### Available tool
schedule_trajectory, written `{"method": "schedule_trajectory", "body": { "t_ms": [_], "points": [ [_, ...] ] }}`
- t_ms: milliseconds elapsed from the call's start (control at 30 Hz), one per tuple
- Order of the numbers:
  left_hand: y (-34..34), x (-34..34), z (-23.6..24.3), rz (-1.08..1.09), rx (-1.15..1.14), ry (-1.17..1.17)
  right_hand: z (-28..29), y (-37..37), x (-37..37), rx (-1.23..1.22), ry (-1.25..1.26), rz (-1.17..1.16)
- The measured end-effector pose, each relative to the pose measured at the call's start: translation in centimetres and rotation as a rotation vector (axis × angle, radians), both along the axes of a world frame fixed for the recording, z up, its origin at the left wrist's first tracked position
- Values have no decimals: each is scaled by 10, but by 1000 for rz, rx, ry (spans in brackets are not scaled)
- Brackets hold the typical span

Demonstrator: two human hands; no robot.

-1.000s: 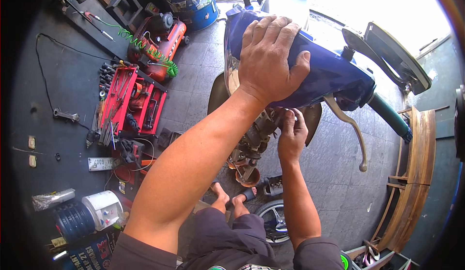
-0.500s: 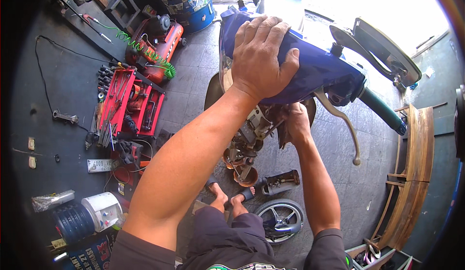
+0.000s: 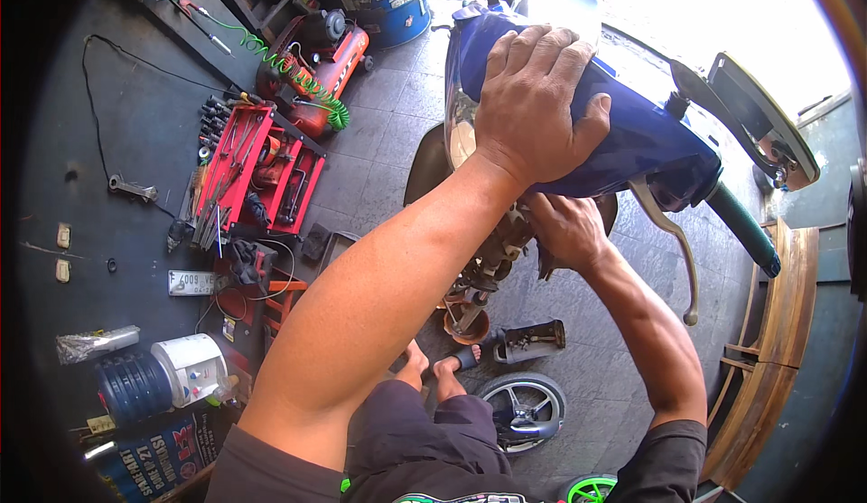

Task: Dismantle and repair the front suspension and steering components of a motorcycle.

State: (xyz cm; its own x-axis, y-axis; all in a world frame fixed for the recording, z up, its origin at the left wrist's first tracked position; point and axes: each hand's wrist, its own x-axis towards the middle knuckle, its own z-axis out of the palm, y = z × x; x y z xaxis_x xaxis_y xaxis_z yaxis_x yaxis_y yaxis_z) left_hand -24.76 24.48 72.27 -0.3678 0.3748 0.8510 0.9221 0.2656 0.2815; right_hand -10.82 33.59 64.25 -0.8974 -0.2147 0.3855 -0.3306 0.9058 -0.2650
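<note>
My left hand (image 3: 542, 101) lies spread on top of the blue handlebar cover (image 3: 623, 146) of a motorbike, palm down, thumb apart from the fingers. Below that cover, my right hand (image 3: 573, 232) reaches in among the bike's exposed front parts (image 3: 492, 268). Its fingertips are hidden there, so what they touch cannot be seen. To the right of the cover stick out a dark green rubber grip (image 3: 742, 228), a metal brake lever (image 3: 677, 241) and a mirror (image 3: 759, 110).
On the floor near my feet lie a spoked wheel (image 3: 522, 413) and a dark casing (image 3: 528, 340). A red tool rack (image 3: 293, 182) and a red air compressor (image 3: 343, 69) stand left, beside a blue drum (image 3: 402, 20). A wooden bench (image 3: 781, 322) lines the right wall.
The bike and both hands now appear further right in the picture. My right hand has gone further under the cover, its elbow swung outward. My left hand stays on the cover.
</note>
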Motion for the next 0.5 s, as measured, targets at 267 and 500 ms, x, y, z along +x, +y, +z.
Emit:
{"method": "schedule_trajectory", "body": {
  "t_ms": [267,500],
  "points": [
    [-1,0,-1,-16,11,10,-16,-58,7,-544,42,-518],
    [5,0,4,-34,39,25,-46,-30,17,-1101,133,-342]
  ]
}}
